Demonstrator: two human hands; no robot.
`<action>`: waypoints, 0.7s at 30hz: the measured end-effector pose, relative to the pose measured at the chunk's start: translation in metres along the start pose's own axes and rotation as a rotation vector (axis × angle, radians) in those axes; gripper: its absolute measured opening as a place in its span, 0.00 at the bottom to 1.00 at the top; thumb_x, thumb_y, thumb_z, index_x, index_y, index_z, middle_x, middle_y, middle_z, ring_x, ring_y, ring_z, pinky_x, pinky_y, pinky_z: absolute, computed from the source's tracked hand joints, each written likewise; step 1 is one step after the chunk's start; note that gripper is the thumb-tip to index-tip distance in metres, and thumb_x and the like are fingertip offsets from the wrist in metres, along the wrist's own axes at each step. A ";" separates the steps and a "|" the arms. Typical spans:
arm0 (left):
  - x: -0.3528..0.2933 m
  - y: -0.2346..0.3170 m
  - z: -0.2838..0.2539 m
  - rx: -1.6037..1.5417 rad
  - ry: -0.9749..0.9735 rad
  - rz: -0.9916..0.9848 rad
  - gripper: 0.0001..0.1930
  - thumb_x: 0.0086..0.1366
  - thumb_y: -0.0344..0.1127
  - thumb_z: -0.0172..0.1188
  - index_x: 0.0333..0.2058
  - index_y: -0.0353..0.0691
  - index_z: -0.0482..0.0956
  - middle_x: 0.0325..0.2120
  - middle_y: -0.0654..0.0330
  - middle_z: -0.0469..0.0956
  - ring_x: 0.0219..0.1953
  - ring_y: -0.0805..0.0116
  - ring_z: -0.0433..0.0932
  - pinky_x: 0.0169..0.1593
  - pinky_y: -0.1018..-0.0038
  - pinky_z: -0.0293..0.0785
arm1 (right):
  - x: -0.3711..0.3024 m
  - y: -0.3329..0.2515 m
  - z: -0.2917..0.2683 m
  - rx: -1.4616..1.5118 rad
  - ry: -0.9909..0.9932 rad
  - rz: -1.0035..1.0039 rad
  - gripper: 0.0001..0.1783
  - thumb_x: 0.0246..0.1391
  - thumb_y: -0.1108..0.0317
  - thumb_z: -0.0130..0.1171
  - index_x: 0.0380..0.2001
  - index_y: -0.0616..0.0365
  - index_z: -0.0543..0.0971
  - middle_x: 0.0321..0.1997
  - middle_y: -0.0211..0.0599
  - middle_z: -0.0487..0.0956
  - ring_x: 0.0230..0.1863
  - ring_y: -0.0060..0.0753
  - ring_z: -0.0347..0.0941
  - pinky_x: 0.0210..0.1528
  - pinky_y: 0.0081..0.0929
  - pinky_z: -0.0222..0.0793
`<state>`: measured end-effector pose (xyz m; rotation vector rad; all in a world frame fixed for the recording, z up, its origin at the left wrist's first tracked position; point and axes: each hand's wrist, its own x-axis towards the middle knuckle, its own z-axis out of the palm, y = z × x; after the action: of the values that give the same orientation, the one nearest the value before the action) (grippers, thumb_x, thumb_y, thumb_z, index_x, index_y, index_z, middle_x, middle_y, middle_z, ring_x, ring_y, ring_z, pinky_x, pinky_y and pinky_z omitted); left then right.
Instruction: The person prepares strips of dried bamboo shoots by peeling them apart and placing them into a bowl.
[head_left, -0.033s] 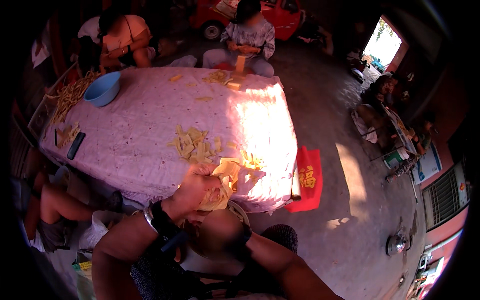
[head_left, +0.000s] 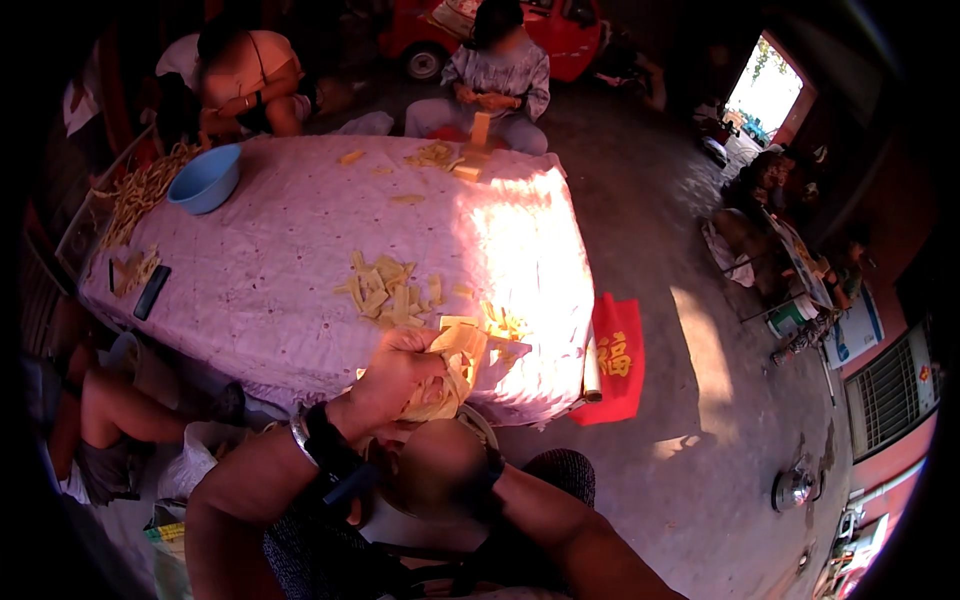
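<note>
Head view: 2 bare hands, close together at the near edge of the table, left ahead of and above right. Left forearm comes up from the lower left, wrist wearing 1 silver bracelet and 1 black band; left hand is a fist, back up, fingers clamped on yellow strips that stick out past the knuckles and hang below. Right forearm slants in from the lower right; right hand sits lower, bent inward, back to the camera, blurred; fingers hidden, so can't tell if it grips anything. 1 bowl below the hands, only part of rim visible. On the table: 1 middle pile, 1 small sunlit pile just beyond the left hand, 1 far pile, 1 heap of long strips at left; too tangled to count pieces. Also 1 blue bowl, 1 dark slim slab, 1 upright wooden block. 1 red sheet hangs by the right corner. 2 seated people at the far side; 1 kettle on the floor, right.
</note>
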<state>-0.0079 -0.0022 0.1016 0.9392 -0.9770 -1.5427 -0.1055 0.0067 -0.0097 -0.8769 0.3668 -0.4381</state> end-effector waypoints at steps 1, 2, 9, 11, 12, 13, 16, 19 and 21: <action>0.002 0.000 0.008 -0.003 -0.003 -0.001 0.12 0.55 0.20 0.47 0.36 0.31 0.77 0.23 0.63 0.75 0.21 0.77 0.72 0.23 0.82 0.67 | 0.003 0.008 -0.012 -0.052 0.023 -0.027 0.14 0.53 0.71 0.59 0.43 0.60 0.73 0.37 0.30 0.77 0.34 0.20 0.73 0.33 0.16 0.70; 0.001 0.004 0.023 -0.047 0.040 -0.036 0.11 0.55 0.19 0.48 0.35 0.30 0.77 0.21 0.64 0.74 0.19 0.79 0.69 0.22 0.83 0.64 | 0.001 0.011 -0.017 -0.055 0.025 -0.032 0.14 0.53 0.71 0.59 0.43 0.60 0.73 0.37 0.30 0.77 0.34 0.20 0.73 0.33 0.16 0.70; -0.003 0.001 0.024 0.010 0.085 -0.066 0.11 0.55 0.20 0.48 0.34 0.30 0.77 0.18 0.66 0.72 0.16 0.82 0.66 0.20 0.84 0.59 | -0.045 -0.078 0.039 -0.368 0.265 0.414 0.20 0.63 0.68 0.41 0.56 0.64 0.64 0.56 0.36 0.68 0.54 0.24 0.67 0.55 0.20 0.65; 0.014 -0.002 0.049 -0.059 -0.001 -0.021 0.10 0.55 0.20 0.48 0.34 0.30 0.77 0.18 0.65 0.72 0.16 0.82 0.66 0.20 0.84 0.59 | -0.043 -0.041 -0.030 -0.368 0.248 -0.078 0.13 0.53 0.71 0.53 0.43 0.61 0.70 0.39 0.30 0.73 0.37 0.21 0.69 0.37 0.20 0.67; 0.025 -0.004 0.063 0.000 -0.030 0.021 0.11 0.55 0.20 0.48 0.36 0.30 0.77 0.19 0.65 0.73 0.17 0.82 0.66 0.20 0.84 0.60 | -0.035 -0.016 -0.073 -0.388 0.250 -0.227 0.11 0.49 0.73 0.57 0.38 0.60 0.73 0.34 0.29 0.75 0.32 0.21 0.70 0.32 0.21 0.68; 0.031 -0.010 0.066 0.054 -0.028 0.051 0.12 0.56 0.20 0.48 0.38 0.29 0.77 0.19 0.65 0.73 0.17 0.82 0.66 0.20 0.84 0.60 | -0.041 -0.026 -0.071 -0.382 0.246 -0.224 0.11 0.49 0.73 0.57 0.38 0.60 0.73 0.34 0.29 0.75 0.32 0.21 0.70 0.32 0.21 0.68; 0.031 -0.003 0.091 -0.062 -0.081 0.046 0.14 0.58 0.21 0.48 0.43 0.30 0.75 0.25 0.63 0.76 0.22 0.81 0.70 0.25 0.84 0.64 | -0.080 -0.068 -0.073 -0.874 0.391 -0.417 0.12 0.48 0.78 0.54 0.38 0.61 0.72 0.37 0.30 0.74 0.40 0.21 0.70 0.38 0.23 0.69; 0.032 -0.012 0.103 -0.145 -0.095 0.180 0.14 0.60 0.22 0.47 0.44 0.30 0.74 0.30 0.62 0.77 0.28 0.80 0.72 0.31 0.84 0.67 | -0.093 -0.085 -0.065 -1.302 0.567 -0.756 0.14 0.45 0.81 0.52 0.39 0.60 0.72 0.40 0.30 0.73 0.43 0.23 0.69 0.41 0.22 0.68; 0.025 -0.013 0.096 -0.026 -0.143 0.179 0.14 0.59 0.22 0.47 0.44 0.31 0.74 0.30 0.62 0.77 0.29 0.79 0.74 0.33 0.84 0.68 | -0.093 -0.078 -0.054 -0.274 0.424 -0.485 0.19 0.45 0.79 0.54 0.44 0.59 0.70 0.42 0.32 0.72 0.46 0.26 0.69 0.46 0.24 0.67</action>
<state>-0.1046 -0.0141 0.1223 0.7105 -1.1085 -1.4819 -0.2274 -0.0247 0.0329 -1.1441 0.6152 -1.0495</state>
